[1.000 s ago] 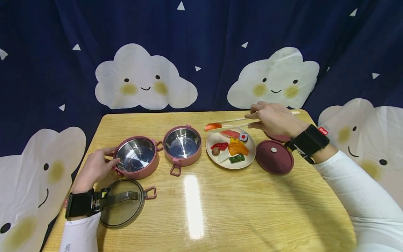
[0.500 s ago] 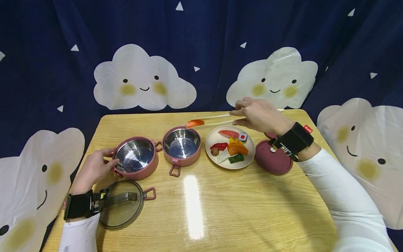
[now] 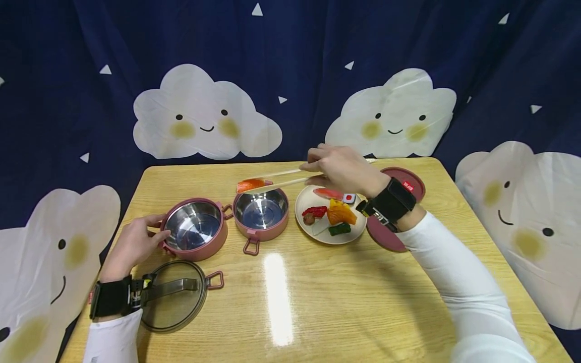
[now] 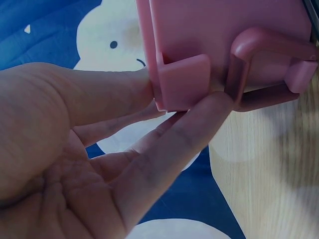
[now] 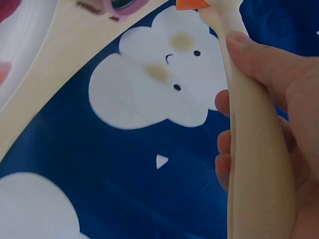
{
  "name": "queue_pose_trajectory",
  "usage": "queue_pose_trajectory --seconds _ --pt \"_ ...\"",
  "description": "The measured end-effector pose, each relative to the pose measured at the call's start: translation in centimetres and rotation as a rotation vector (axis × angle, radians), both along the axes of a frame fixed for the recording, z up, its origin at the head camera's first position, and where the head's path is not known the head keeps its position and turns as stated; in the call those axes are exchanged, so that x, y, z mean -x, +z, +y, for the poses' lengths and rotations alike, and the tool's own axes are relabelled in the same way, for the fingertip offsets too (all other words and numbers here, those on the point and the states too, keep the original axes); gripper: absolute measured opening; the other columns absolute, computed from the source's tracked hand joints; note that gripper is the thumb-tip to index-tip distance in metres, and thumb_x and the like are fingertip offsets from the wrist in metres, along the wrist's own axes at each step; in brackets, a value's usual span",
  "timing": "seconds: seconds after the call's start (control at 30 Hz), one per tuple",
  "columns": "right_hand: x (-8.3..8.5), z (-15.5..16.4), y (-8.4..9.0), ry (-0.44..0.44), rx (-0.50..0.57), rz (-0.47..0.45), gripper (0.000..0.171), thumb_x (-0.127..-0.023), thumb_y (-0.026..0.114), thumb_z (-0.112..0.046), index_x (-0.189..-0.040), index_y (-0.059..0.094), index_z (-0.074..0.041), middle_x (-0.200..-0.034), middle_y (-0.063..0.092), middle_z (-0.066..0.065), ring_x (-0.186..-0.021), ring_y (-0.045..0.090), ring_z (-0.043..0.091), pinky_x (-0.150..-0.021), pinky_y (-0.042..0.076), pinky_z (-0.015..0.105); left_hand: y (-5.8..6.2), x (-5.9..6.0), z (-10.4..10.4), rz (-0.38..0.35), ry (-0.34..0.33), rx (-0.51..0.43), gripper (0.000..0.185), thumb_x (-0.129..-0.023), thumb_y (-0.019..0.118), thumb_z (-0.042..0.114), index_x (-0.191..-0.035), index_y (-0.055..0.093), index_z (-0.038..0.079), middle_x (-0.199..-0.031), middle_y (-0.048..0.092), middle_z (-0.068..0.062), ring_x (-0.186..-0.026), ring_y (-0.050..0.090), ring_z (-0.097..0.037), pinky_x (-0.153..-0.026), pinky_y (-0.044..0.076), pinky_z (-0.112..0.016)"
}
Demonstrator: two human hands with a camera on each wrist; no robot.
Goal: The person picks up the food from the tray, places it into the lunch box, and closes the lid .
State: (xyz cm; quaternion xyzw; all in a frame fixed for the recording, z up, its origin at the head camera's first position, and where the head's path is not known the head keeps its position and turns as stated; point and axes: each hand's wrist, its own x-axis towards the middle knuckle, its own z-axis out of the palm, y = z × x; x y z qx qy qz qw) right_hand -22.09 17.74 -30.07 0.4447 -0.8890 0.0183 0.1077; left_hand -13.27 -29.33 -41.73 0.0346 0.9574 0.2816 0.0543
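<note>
My left hand [image 3: 136, 239] pinches the rim of the left pink pot [image 3: 211, 247], thumb on the inner side and fingers outside; the left wrist view shows this close to the pot's pink handle [image 4: 244, 64]. With my right hand [image 3: 347, 169] I grip cream food tongs [image 3: 283, 184], and their thick handle [image 5: 259, 149] fills the palm. Between the tong tips is an orange piece of toy sushi [image 3: 245, 186]. It hangs at the far rim of the middle pink pot [image 3: 272, 232], whose steel inside holds no food. The toy food plate [image 3: 329, 240] lies under my right wrist.
Several toy food pieces, including an orange one [image 3: 340, 216] and a green one [image 3: 339, 229], lie on the plate. Two maroon lids [image 3: 408, 176] are at the right, partly behind my wrist. A clear lid [image 3: 181, 302] sits near my left forearm. A dark curtain [image 3: 299, 50] hangs behind the table.
My right hand has carried the tongs and the orange sushi leftward, from over the plate's far edge to the middle pot. The left hand keeps its grip on the left pot.
</note>
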Motion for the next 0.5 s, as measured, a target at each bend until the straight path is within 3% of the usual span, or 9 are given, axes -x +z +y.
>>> queue_pose_trajectory --seconds 0.27,0.5 --pt "0.1 -3.6 -1.0 0.019 -0.01 -0.052 0.036 -0.097 0.077 -0.033 -0.128 0.078 -0.016 -0.104 0.071 0.004 -0.094 0.064 0.022 -0.075 0.056 0.033 0.2 -0.3 -0.3 0.006 0.001 0.003 0.048 -0.1 0.069 0.007 -0.142 0.056 -0.013 -0.126 0.064 -0.041 -0.089 0.073 -0.041 -0.06 0.052 -0.027" --pt "0.1 -6.1 -2.1 0.028 -0.009 -0.059 0.036 -0.098 0.076 -0.036 -0.128 0.078 -0.018 -0.104 0.07 0.0 -0.089 0.061 0.018 -0.071 0.053 0.029 0.1 -0.1 0.1 0.01 -0.015 -0.001 0.048 -0.1 0.069 0.007 -0.142 0.056 -0.013 -0.125 0.064 -0.042 -0.089 0.073 -0.041 -0.059 0.052 -0.026"
